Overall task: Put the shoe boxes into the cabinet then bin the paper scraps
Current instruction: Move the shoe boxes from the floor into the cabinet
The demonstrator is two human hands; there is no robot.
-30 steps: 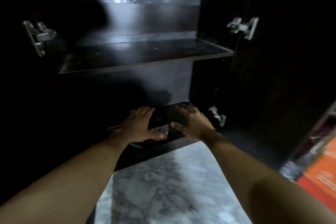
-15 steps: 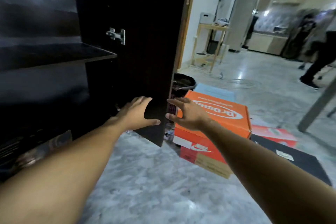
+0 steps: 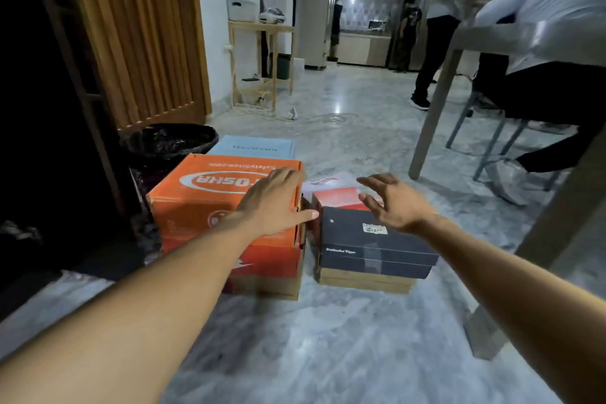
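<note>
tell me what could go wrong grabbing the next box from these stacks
1. The left hand lies over the right edge of the big orange cardboard shoe box, which tops a stack of smaller boxes; a one-sided pull might tip it.
2. The right hand hovers open above the dark navy shoe box, which is also stacked, so lifting could shift the tan cardboard box beneath.

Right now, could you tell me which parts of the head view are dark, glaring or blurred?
Head view: the open cabinet at left is nearly black; the marble floor shows ceiling-light glare; both forearms and the seated person's sleeve smear near the frame edges, while the orange box and black box stay fairly sharp; wide-angle bending tilts the table leg.
</note>
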